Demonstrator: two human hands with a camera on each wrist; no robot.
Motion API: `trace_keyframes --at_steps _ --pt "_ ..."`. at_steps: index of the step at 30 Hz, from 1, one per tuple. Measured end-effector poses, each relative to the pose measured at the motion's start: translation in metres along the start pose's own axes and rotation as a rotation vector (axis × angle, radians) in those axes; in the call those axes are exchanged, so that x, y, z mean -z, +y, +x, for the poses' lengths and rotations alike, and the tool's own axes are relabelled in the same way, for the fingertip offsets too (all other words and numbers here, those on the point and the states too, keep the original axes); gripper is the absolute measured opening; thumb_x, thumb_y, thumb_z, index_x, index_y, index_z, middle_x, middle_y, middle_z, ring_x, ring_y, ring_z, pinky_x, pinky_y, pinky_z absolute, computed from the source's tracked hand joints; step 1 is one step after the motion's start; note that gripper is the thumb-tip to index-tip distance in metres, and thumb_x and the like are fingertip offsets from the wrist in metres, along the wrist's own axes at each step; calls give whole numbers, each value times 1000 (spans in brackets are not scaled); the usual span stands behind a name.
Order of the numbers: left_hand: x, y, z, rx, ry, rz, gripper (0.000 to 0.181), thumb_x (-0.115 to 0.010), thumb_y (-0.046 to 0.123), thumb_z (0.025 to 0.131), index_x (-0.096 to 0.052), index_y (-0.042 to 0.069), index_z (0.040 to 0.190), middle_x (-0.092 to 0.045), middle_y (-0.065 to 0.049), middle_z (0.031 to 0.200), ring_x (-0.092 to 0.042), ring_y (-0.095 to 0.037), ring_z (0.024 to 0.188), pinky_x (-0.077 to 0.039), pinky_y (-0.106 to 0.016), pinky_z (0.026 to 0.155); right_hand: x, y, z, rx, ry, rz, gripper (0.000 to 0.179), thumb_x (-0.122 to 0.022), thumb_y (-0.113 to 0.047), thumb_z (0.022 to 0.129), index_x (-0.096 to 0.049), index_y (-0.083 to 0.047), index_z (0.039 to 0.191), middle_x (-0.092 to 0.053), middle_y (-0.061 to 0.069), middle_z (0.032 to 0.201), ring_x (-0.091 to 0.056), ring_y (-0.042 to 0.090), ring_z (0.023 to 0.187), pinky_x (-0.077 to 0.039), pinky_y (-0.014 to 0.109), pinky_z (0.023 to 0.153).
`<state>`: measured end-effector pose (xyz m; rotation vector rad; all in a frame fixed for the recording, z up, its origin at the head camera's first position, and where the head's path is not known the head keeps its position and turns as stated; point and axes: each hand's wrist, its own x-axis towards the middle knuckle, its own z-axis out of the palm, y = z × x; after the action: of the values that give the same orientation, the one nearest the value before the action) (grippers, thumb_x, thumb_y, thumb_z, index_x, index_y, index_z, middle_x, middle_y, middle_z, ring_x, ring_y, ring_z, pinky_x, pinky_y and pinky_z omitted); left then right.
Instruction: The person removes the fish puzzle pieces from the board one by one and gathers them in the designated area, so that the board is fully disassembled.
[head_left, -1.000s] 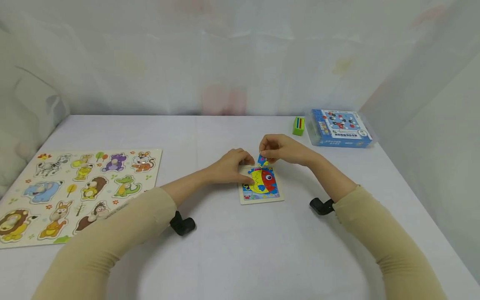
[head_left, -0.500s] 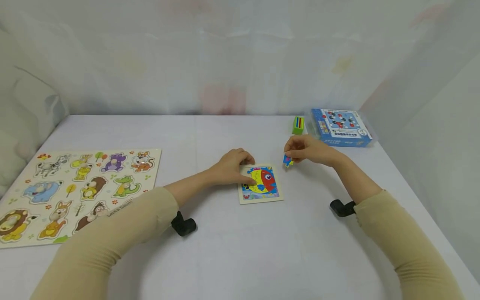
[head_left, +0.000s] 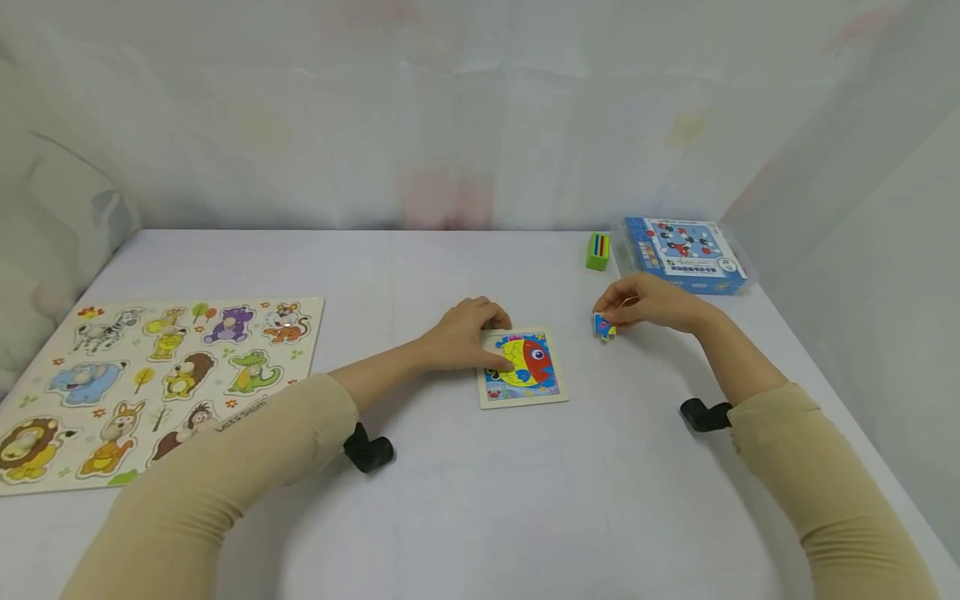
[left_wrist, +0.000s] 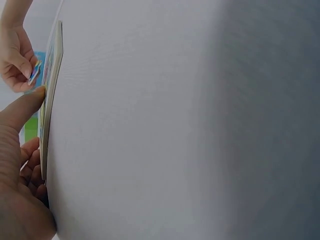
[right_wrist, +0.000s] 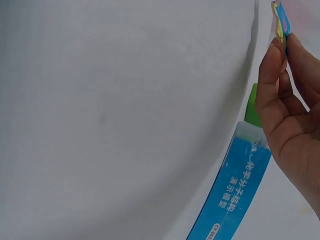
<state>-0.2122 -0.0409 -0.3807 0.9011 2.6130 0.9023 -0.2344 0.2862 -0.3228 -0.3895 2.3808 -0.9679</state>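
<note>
My left hand (head_left: 459, 335) holds a small wooden fish jigsaw puzzle (head_left: 537, 360) flat on the table, with the thumb on its picture and the fingers by its far left edge. The left wrist view shows the puzzle board (left_wrist: 56, 65) edge-on, its rim against curled fingers. To the right of the board, my right hand (head_left: 651, 302) pinches a blue and yellow jigsaw piece (head_left: 601, 326) between thumb and fingers. Up close in the right wrist view, the piece (right_wrist: 283, 20) stands tilted at the fingertips of the right hand (right_wrist: 295, 112).
A large animal peg puzzle (head_left: 142, 350) lies at the left. Behind the right hand stand a small green block (head_left: 598, 252) with coloured stripes and a blue molecule-set box (head_left: 686, 250) in clear plastic. White curtains (head_left: 450, 117) hang beyond the table's back edge.
My right hand has moved right, away from the puzzle board, carrying the jigsaw piece from above the board to beside it. The left hand has stayed on the board.
</note>
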Motion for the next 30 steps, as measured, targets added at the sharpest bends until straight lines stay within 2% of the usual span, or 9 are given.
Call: trace_keyframes --at_steps 9,15,30 --pt "-1 -1 1 -1 1 -3 56 -81 42 77 -60 14 121 -59 -1 119 -48 -19 116 -38 -40 104 3 11 3 -52 -25 14 28 -67 -20 94 -67 -1 115 -70 7 104 -67 11 85 -58 26 82" --pt "-1 -2 1 -8 4 -1 57 -81 42 76 -60 14 121 -59 -1 119 -49 -19 116 -38 -40 105 3 14 5 -56 -34 21 29 -69 -20 92 -67 1 113 -70 5 100 -68 10 83 -58 25 80" --pt "0 -1 0 -7 6 10 55 -80 43 76 -61 15 119 -59 -1 118 -49 -20 114 -39 -39 103 0 9 5 -66 -16 -35 29 -72 -24 90 -70 1 106 -71 1 83 -64 10 75 -57 24 73"
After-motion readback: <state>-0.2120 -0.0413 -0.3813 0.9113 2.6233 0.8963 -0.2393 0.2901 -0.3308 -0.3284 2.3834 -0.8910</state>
